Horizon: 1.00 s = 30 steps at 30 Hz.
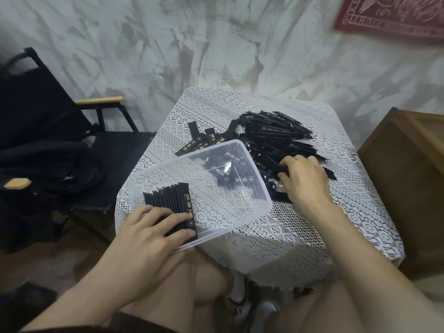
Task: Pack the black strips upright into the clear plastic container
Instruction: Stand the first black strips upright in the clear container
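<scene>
A clear plastic container (249, 210) lies tilted on the lace-covered table. Several black strips (171, 200) stand on edge in a row at its left end. My left hand (153, 229) reaches into the container, fingers spread over this row and thumb against the front strip. A large loose pile of black strips (276, 138) covers the table behind and right of the container. My right hand (304, 179) is at the near edge of the pile, fingers curled round some loose strips.
A small table with a white lace cloth (300, 236) holds everything. A black folding chair (48, 140) with wooden armrests stands at left, and a wooden cabinet (408, 179) at right. My bare knees are below the table's front edge.
</scene>
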{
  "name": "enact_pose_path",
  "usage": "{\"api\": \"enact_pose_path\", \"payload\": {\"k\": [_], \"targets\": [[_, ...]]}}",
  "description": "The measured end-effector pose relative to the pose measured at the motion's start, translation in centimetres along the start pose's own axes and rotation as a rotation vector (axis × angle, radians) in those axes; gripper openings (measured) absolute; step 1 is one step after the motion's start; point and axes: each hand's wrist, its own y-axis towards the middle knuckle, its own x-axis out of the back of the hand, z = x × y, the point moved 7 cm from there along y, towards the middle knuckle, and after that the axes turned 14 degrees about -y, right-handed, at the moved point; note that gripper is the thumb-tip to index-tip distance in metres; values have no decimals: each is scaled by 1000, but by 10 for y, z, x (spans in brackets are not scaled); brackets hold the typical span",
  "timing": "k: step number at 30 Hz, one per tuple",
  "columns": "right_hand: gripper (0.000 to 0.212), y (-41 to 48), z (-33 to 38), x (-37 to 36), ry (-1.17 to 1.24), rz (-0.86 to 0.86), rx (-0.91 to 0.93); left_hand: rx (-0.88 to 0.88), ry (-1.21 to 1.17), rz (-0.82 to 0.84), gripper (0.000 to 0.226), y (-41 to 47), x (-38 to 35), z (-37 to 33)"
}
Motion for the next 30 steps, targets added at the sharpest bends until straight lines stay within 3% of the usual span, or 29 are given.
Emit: {"api": "enact_pose_path", "payload": {"k": [3,8,12,20,24,27,30], "targets": [[25,1,0,10,100,-4,7,4,-2,-1,35,0,0,1],[29,0,-3,-1,101,258,38,6,-6,1,34,1,0,0],[39,-6,-5,-14,120,316,24,8,1,0,34,-1,0,1],[18,-12,-7,2,194,212,-7,2,-11,-9,34,1,1,0],[12,-16,3,70,385,54,-13,4,-6,-12,35,2,1,-1],[14,-38,45,133,610,62,144,-1,8,-19,35,2,0,-1],[17,-69,102,137,427,212,350,-3,7,-26,34,2,-1,-2]]}}
